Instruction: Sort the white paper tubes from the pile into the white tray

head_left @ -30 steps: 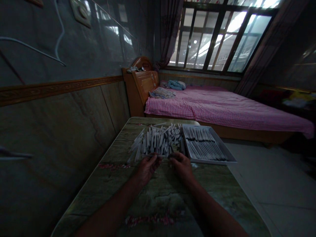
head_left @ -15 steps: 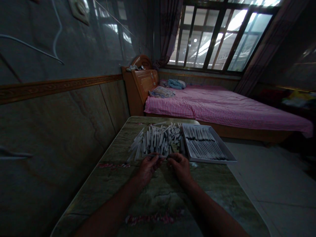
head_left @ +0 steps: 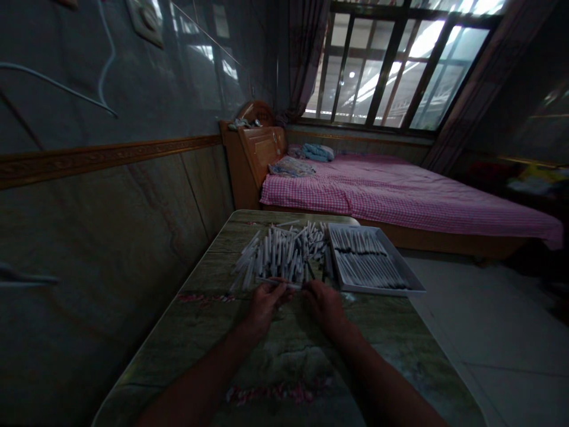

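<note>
A heap of thin white paper tubes [head_left: 280, 252] lies on the green patterned table [head_left: 284, 356]. To its right stands a white tray [head_left: 415, 283] with several tubes laid in rows. My left hand [head_left: 263, 306] and my right hand [head_left: 326, 306] sit side by side at the near edge of the heap. Their fingertips pinch the two ends of one white tube [head_left: 278, 282] that lies crosswise between them.
A tiled wall runs along the table's left side. Beyond the table stands a wooden bed with a pink checked sheet [head_left: 400, 198] under a barred window [head_left: 391, 65]. Pale floor tiles [head_left: 498, 344] lie to the right. Pink flecks [head_left: 275, 392] dot the near tabletop.
Both hands have stayed at the heap's near edge, shifting slightly toward me and lower. The tube between the fingertips is still held.
</note>
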### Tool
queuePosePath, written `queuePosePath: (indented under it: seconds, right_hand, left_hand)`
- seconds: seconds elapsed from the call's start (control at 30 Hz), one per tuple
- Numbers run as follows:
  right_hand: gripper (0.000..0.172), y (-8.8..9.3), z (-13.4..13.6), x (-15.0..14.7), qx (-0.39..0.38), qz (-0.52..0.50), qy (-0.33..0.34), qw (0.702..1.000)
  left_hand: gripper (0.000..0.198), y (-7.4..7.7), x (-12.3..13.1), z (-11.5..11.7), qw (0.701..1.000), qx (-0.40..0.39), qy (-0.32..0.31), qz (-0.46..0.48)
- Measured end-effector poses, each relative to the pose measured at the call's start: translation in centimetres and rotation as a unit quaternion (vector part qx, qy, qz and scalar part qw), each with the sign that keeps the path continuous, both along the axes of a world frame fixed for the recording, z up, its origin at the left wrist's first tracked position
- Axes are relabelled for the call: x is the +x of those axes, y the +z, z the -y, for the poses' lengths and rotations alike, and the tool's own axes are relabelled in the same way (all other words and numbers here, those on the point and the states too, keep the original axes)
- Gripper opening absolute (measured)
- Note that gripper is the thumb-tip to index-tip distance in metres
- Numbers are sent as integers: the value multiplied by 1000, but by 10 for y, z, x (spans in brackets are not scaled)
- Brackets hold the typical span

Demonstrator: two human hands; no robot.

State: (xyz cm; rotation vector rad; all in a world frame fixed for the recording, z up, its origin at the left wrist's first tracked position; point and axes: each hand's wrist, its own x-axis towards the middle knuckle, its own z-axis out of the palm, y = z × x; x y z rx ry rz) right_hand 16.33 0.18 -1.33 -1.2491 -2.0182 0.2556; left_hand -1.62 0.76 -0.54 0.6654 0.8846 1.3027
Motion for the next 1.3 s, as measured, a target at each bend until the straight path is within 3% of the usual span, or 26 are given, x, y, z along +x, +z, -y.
queuePosePath:
  seconds: [0.17,0.4,0.5,0.63,0.77,0.97,1.17,1.3]
  right_hand:
    - [17,0,3,-3,7,41,-5,999]
    - [23,-24,-4,4,64,126,25,990]
    - [29,-21,-5,2,17,88,21,996]
    - [31,-4,0,-4,-48,-9,3,999]
    - [23,2,5,-7,-35,-35,-13,999]
    - [26,-12,1,-5,39,32,-9,999]
    - [44,-4,-1,-11,-113,-75,-9,991]
    - [32,2,5,-12,-85,-88,2,992]
  left_hand:
    - [47,0,0,2,1000,-5,-10,-7]
    - [48,-2,3,4,999,12,-13,-34]
    - [48,0,3,4,999,10,-9,-36]
    - [47,-1,3,2,999,-1,5,-31]
    - [46,-2,3,2,999,-8,-1,-32]
    - [47,5,6,8,999,14,-17,-38]
    - [47,2,5,5,998,23,-2,-60]
    - [49,-2,3,1,999,1,14,-43]
